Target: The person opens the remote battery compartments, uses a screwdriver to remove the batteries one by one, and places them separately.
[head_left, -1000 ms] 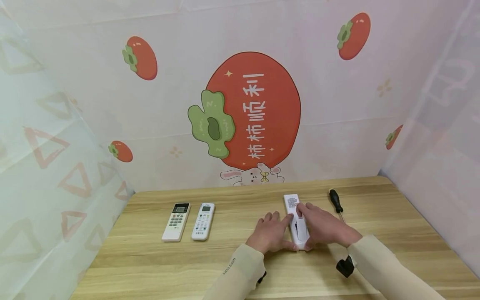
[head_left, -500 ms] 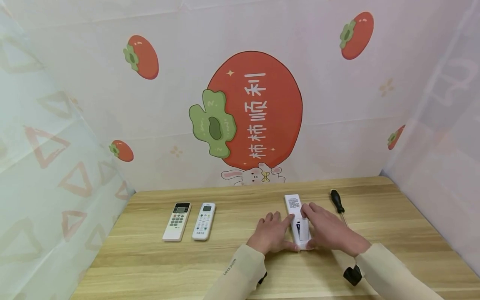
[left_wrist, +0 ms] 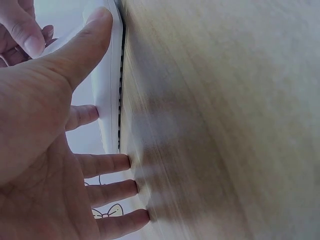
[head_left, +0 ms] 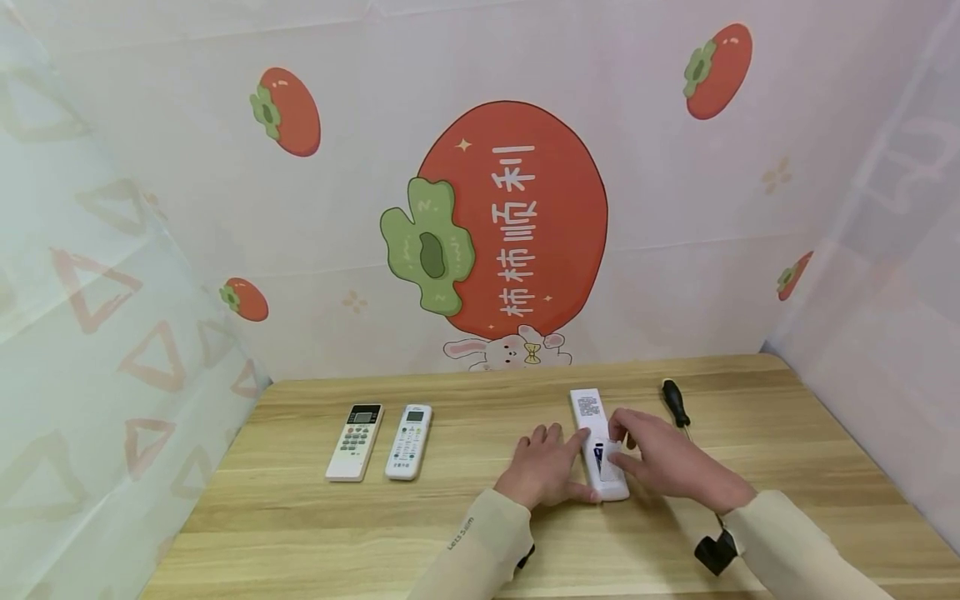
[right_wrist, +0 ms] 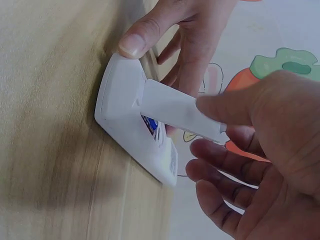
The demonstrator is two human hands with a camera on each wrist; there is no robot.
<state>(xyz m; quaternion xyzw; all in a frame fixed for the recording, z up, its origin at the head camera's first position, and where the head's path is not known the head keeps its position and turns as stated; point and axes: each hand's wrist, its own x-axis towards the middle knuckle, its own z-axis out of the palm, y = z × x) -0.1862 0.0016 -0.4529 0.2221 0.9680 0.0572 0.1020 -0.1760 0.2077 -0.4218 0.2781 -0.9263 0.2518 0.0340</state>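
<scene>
A white remote control (head_left: pixel 588 410) lies face down on the table, printed label upward. My left hand (head_left: pixel 542 469) spreads straight fingers beside it. In the left wrist view its thumb (left_wrist: pixel 82 47) presses the remote's end and its index finger touches the side, the other fingertips resting on the table. My right hand (head_left: pixel 666 457) pinches the white battery cover (right_wrist: pixel 172 107) between thumb and fingers. The cover is tilted up, its far edge still at the remote's lower end. Under it, a blue battery (right_wrist: pixel 150 123) shows in the compartment.
Two more remotes, one with a black-topped face (head_left: pixel 355 446) and one white (head_left: pixel 408 442), lie face up on the left. A black-handled screwdriver (head_left: pixel 675 402) lies to the right, its shaft partly behind my right hand. A printed cloth wall (head_left: pixel 337 208) stands behind the wooden table (head_left: pixel 285 517).
My right hand has shifted right and lifted the cover's edge away from the remote, showing more of the compartment. Its thumb moved from the remote's end onto the cover. The left hand stays put.
</scene>
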